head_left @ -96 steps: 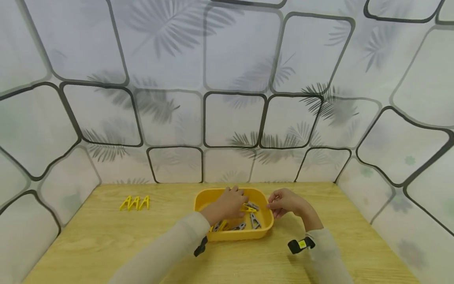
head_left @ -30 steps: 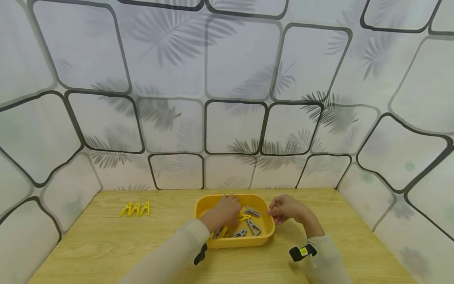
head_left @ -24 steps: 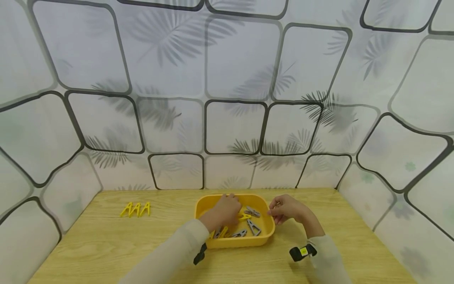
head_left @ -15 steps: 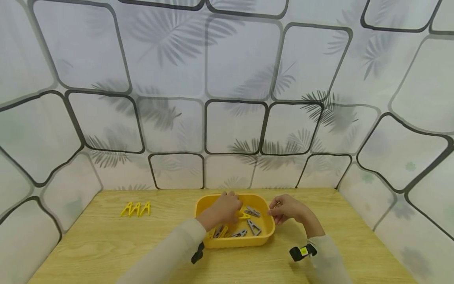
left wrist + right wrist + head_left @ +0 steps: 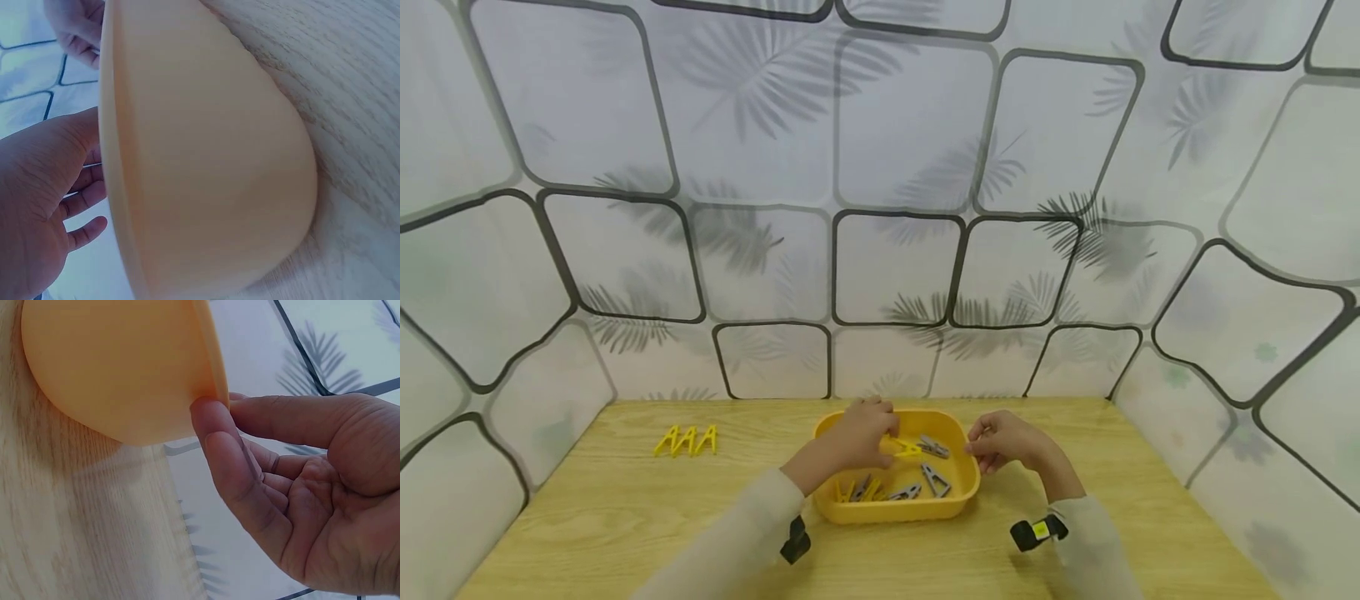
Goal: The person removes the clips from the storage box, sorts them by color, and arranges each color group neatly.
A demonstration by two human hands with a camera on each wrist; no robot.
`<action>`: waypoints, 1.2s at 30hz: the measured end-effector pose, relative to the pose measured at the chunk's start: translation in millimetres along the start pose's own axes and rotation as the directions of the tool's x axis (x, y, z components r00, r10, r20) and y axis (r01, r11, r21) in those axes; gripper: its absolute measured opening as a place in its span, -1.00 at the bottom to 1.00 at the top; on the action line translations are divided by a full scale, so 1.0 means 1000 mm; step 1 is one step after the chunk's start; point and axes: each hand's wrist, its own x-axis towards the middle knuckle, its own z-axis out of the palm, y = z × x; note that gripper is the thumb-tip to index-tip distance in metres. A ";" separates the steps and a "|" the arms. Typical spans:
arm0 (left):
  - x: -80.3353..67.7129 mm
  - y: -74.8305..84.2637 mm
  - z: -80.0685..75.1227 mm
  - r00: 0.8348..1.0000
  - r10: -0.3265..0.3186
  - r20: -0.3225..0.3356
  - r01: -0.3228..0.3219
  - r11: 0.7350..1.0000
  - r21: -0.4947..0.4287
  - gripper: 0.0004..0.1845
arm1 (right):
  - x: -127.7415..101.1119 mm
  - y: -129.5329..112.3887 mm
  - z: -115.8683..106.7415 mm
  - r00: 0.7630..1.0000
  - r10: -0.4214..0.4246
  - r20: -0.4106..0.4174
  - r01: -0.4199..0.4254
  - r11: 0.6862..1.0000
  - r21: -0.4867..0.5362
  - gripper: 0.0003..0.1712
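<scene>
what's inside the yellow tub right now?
Inside the yellow tub: several grey clothespins and yellow ones on the floor. The left hand holds a yellow clothespin above them. Its forearm covers the tub's near-left part.

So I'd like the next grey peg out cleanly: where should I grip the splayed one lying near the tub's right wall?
Probably pinch the grey peg across its two splayed legs, coming from above. It lies flat on the floor of the yellow tub, whose walls block a sideways approach. The right hand, at the rim, is nearest.
</scene>
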 end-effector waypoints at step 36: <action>-0.072 -0.062 -0.051 0.844 -0.334 -0.420 0.175 0.911 -0.372 -0.74 | 0.001 0.000 0.000 1.000 0.000 -0.006 0.000 1.000 -0.004 -0.78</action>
